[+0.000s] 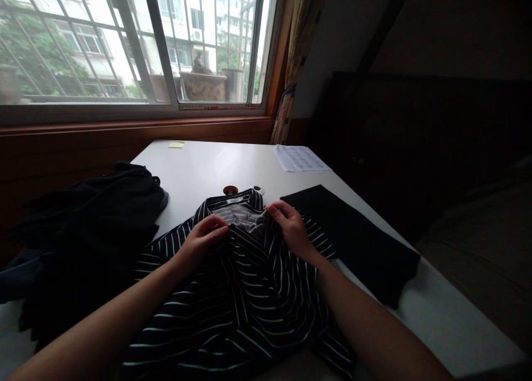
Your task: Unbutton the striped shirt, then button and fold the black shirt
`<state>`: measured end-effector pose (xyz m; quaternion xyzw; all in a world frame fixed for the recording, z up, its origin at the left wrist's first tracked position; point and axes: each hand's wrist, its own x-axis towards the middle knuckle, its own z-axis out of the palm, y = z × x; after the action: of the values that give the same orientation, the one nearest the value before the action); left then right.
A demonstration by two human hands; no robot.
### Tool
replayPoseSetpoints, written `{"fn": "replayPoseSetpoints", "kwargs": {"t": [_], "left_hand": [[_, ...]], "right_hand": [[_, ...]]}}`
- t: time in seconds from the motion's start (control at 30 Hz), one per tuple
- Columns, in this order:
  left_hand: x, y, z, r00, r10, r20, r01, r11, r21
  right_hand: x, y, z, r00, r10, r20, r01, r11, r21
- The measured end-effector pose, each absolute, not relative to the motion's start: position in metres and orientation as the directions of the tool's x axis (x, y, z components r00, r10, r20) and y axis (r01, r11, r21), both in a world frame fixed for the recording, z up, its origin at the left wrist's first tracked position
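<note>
Left hand (201, 238) pinches striped shirt (245, 300) at one neck edge, right hand (294, 229) the other. Shirt's on table (216, 164), between clothes pile (95, 226) and black cloth (357, 240).

Two hands (203, 234) (291, 228), one striped shirt (249, 281), one flat black cloth (353, 237), one yellow note (176, 145)

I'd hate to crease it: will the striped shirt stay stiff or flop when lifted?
The striped shirt will probably flop, since its front lies in loose folds. It should probably feel light, as the right hand holds it in a fingertip pinch.
</note>
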<state>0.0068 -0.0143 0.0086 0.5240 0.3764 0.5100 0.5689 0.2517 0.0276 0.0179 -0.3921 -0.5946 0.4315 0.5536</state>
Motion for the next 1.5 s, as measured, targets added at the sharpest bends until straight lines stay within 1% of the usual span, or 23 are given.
{"fn": "replayPoseSetpoints", "kwargs": {"t": [0.13,0.23,0.3,0.37,0.43,0.5,0.6,0.67,0.73,0.8,0.9,0.93,1.0,1.07,1.13,1.23,1.4,1.5], "left_hand": [[0.006,-0.014,0.009,0.114,0.986,0.124,-0.238,-0.094,0.967],[0.003,-0.011,0.007,0.083,0.990,0.116,-0.268,-0.090,0.959],[0.002,-0.008,0.006,0.068,0.993,0.098,-0.251,-0.078,0.965],[0.000,-0.005,0.006,0.043,0.995,0.091,-0.199,-0.080,0.977],[0.000,-0.002,0.007,0.019,0.995,0.095,-0.132,-0.092,0.987],[0.000,-0.001,0.009,0.011,0.994,0.106,-0.077,-0.105,0.992],[0.001,-0.001,0.012,0.011,0.992,0.122,-0.040,-0.122,0.992],[0.001,-0.002,0.012,0.013,0.992,0.124,-0.035,-0.123,0.992],[0.002,-0.003,0.012,0.017,0.993,0.119,-0.034,-0.118,0.992],[0.002,-0.004,0.012,0.022,0.993,0.114,-0.034,-0.114,0.993],[0.002,-0.003,0.011,0.025,0.993,0.111,-0.035,-0.110,0.993],[0.002,-0.003,0.011,0.024,0.993,0.113,-0.036,-0.112,0.993],[0.002,-0.003,0.011,0.016,0.992,0.121,-0.041,-0.121,0.992],[0.002,-0.003,0.010,0.009,0.992,0.129,-0.046,-0.128,0.991],[0.001,-0.004,0.010,0.007,0.991,0.132,-0.050,-0.132,0.990],[0.001,-0.005,0.008,0.020,0.990,0.136,-0.044,-0.135,0.990],[0.001,-0.006,0.009,0.030,0.986,0.163,-0.018,-0.163,0.986],[0.001,-0.005,0.008,-0.040,0.976,0.214,-0.002,-0.214,0.977]], "right_hand": [[0.266,0.035,0.022,0.001,0.959,0.282,-0.122,0.280,-0.952],[0.275,0.040,0.025,0.056,0.964,0.259,-0.217,0.265,-0.940],[0.279,0.043,0.026,0.069,0.969,0.236,-0.278,0.246,-0.929],[0.282,0.045,0.027,0.069,0.976,0.206,-0.296,0.218,-0.930],[0.284,0.048,0.026,0.082,0.977,0.198,-0.252,0.213,-0.944],[0.288,0.051,0.023,0.126,0.963,0.238,-0.148,0.255,-0.956],[0.293,0.055,0.021,0.222,0.911,0.347,0.058,0.343,-0.938],[0.293,0.053,0.024,0.282,0.857,0.431,0.183,0.393,-0.901],[0.288,0.046,0.030,0.303,0.796,0.525,0.288,0.448,-0.846],[0.280,0.035,0.039,0.251,0.754,0.608,0.368,0.506,-0.780],[0.267,0.018,0.050,0.039,0.757,0.652,0.450,0.570,-0.688],[0.263,0.014,0.053,-0.064,0.767,0.639,0.465,0.589,-0.661],[0.257,0.009,0.054,-0.278,0.778,0.564,0.473,0.621,-0.625],[0.252,0.008,0.050,-0.406,0.780,0.476,0.485,0.626,-0.611],[0.248,0.010,0.044,-0.427,0.802,0.418,0.523,0.596,-0.610],[0.243,0.012,0.035,-0.395,0.842,0.367,0.543,0.536,-0.647],[0.241,0.013,0.032,-0.360,0.883,0.300,0.461,0.448,-0.766],[0.244,0.015,0.035,-0.336,0.899,0.281,0.416,0.409,-0.812]]}}
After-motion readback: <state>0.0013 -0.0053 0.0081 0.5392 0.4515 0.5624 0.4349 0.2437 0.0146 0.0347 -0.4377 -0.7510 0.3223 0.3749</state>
